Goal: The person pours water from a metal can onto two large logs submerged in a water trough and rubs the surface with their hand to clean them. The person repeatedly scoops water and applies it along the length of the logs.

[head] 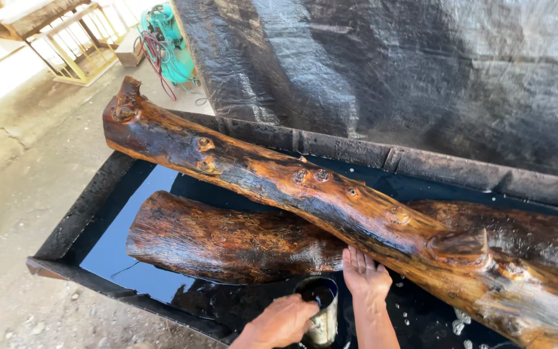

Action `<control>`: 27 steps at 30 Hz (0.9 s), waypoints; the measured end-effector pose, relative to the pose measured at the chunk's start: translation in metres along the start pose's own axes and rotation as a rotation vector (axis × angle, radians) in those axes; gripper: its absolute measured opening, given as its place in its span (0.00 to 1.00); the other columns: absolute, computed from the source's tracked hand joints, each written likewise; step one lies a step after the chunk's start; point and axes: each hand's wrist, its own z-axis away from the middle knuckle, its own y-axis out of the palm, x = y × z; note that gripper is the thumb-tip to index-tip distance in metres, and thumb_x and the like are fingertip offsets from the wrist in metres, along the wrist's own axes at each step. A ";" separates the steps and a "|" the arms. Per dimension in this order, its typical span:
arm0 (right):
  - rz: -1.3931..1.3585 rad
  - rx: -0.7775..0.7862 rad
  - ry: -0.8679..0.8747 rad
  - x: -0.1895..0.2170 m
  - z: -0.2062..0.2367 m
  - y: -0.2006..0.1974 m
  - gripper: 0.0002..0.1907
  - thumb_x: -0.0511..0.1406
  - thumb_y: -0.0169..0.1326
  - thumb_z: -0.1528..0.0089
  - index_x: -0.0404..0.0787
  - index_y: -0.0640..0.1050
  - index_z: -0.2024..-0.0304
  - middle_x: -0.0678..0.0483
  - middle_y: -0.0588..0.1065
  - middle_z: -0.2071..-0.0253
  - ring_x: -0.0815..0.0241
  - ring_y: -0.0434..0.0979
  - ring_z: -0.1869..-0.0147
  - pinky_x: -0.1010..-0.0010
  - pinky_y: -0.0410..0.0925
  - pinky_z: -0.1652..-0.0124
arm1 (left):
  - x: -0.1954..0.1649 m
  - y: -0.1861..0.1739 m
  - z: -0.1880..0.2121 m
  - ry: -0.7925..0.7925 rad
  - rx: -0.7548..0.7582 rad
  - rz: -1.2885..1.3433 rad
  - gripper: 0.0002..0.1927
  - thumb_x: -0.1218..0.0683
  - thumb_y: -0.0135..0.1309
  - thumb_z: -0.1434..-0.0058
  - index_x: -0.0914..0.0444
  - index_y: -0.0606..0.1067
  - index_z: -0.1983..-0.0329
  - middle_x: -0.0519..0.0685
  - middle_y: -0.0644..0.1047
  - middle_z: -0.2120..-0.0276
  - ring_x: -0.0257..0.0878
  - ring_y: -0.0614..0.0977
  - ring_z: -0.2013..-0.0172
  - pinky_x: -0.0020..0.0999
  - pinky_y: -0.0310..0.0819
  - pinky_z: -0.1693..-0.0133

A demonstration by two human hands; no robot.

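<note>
Both hands were down at the near edge of the trough. Left hand (282, 321) was wrapped around a small metal cup (321, 309) with dark liquid in it, holding it upright just over the black pool. Right hand (363, 274) was open and flat, fingers together, pressed palm-down against the lower side of the long log (330, 203), right where it crosses over the shorter, fatter log (227, 242) lying under it.

That long log sat on a slant, its knotty end poking up over the far left rim of the trough (85, 207), the rest running down to the right. Both logs looked soaked and glossy, orange-brown with dark streaks.

My take on doing this bit well: keep the cup level and close to the wood so nothing splashes, and let that flat hand steady the log, since a wet round log on a slant looks like it could roll or slide. Knots would probably need extra liquid.

Pose-wise, both forearms came in from the bottom of the view, right wrist straight and reaching forward, left wrist bent inward around the cup. Behind the trough hung a black sheet (389, 64), with a teal machine (169, 39) off on the concrete floor.
</note>
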 end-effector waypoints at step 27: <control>-0.334 0.130 -0.179 -0.074 -0.006 0.091 0.35 0.51 0.27 0.31 0.40 0.73 0.34 0.44 0.73 0.35 0.43 0.72 0.33 0.47 0.67 0.38 | -0.041 -0.216 -0.139 0.232 0.348 -0.532 0.10 0.56 0.52 0.53 0.66 0.80 0.72 0.61 0.80 0.74 0.57 0.82 0.69 0.55 0.75 0.68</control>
